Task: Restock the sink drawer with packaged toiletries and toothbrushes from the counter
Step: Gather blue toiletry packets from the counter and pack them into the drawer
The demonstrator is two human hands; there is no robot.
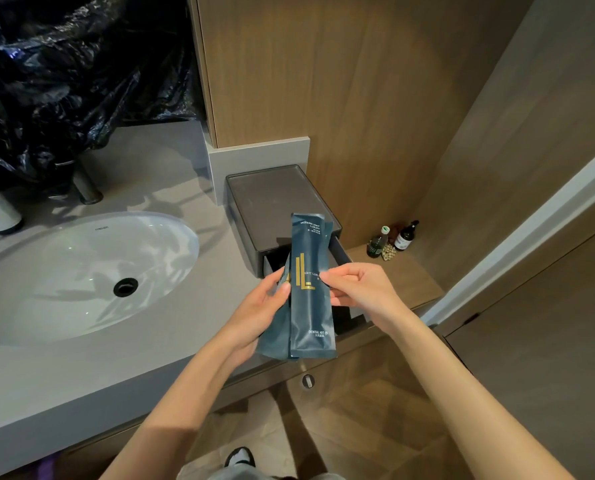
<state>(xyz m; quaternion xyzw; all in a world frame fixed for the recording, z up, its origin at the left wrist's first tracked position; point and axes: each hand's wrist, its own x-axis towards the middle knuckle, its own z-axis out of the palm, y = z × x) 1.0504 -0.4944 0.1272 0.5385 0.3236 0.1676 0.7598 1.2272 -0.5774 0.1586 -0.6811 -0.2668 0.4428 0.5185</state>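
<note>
Over the pulled-out drawer [343, 318] at the right end of the bench [157, 168], we find both hands holding a small bundle of dark blue dental kit packets [311, 306], upright and clear of the drawer. The front packet reads "DENTAL KIT" near its lower edge. At least one more packet [273, 341] sits behind it, fanned out to the left.

The left hand [261, 310] supports the bundle from the left. Its grip is closed on the packets, thumb on the front face and fingers hidden behind. The right hand [358, 289] has its grip pinching the right edge of the front packet between thumb and curled fingers.

The drawer belongs to a dark box [272, 199] standing on the bench against the wood panelling. We cannot tell what the drawer contains.

Elsewhere we note a white sink basin [81, 271] set in the bench, a tap [88, 190] behind it, a black plastic bag [64, 64] piled at the back, and two small bottles [407, 235] on a lower wooden ledge [414, 275].
</note>
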